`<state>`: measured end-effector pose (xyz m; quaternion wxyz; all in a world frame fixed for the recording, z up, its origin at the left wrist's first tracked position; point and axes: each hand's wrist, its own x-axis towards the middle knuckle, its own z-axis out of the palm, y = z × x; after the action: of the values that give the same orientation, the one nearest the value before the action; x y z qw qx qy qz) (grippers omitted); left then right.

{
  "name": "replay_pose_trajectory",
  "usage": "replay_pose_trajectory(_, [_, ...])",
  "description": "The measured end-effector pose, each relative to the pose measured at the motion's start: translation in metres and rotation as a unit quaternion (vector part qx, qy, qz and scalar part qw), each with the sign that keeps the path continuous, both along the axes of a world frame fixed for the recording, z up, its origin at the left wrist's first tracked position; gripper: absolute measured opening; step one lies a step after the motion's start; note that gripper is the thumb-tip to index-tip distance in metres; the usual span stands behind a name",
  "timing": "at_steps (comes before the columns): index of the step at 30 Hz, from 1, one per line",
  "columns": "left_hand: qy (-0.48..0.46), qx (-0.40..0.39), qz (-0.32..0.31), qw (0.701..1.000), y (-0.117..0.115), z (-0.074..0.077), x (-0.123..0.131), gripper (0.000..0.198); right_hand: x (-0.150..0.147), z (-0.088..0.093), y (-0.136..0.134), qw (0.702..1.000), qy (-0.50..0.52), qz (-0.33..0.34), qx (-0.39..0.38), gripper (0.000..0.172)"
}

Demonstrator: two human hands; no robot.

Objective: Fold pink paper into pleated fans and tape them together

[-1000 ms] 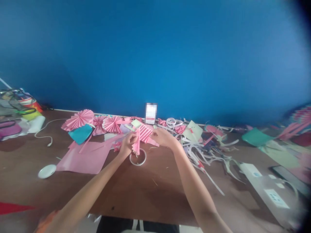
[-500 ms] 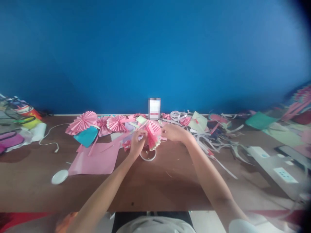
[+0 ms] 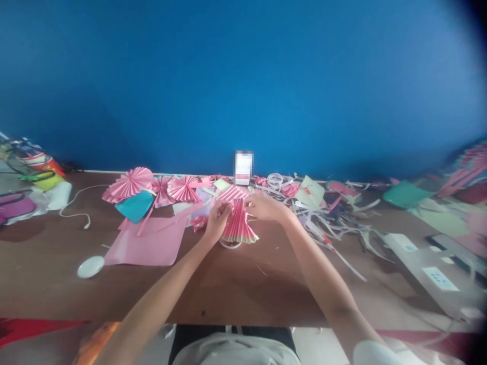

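A pleated pink paper fan (image 3: 239, 225) with pale green edges is between my hands, spreading out above and below a narrow middle. My left hand (image 3: 219, 218) pinches its left side near that middle. At the opposite side, the fingers of my right hand (image 3: 263, 207) are closed on the fan's pinched middle. Partly hidden under the fan's lower edge is a white ring (image 3: 230, 246), perhaps a tape roll, lying on the brown table (image 3: 243, 289).
Finished-looking pink fans (image 3: 184, 189), a teal paper (image 3: 135, 206) and a pink sheet (image 3: 146, 246) lie left. Behind stands a blurred phone (image 3: 243, 168) against the blue wall. Paper strips (image 3: 323, 223) tangle on the right, near a power strip (image 3: 439, 279). A white disc (image 3: 90, 267) sits front left.
The fan has turned, so its lower part now spreads downward over most of the white ring. My right hand has moved slightly left, closer to my left hand.
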<state>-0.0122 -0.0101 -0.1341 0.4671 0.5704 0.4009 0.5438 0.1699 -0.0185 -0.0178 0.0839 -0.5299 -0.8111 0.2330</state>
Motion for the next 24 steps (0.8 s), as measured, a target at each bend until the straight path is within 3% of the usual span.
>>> replay_pose_trajectory(9, [-0.122, -0.086, 0.007, 0.989, 0.003, -0.004, 0.000, 0.035, 0.004, -0.003, 0.005, 0.999, -0.007, -0.024, 0.020, 0.029])
replay_pose_trajectory(14, [-0.165, -0.120, 0.036, 0.978, 0.008, -0.004, -0.001, 0.030, 0.008, -0.008, 0.013, 0.999, -0.015, -0.040, -0.003, 0.029])
replay_pose_trajectory(19, [-0.183, -0.140, -0.009, 0.973, 0.011, -0.007, -0.004, 0.037, 0.011, -0.013, 0.020, 0.998, -0.019, -0.052, -0.033, 0.016])
replay_pose_trajectory(24, [-0.243, -0.142, -0.063, 0.958, 0.009, -0.006, -0.005, 0.041, 0.014, -0.011, 0.019, 0.996, -0.031, -0.038, -0.072, 0.021])
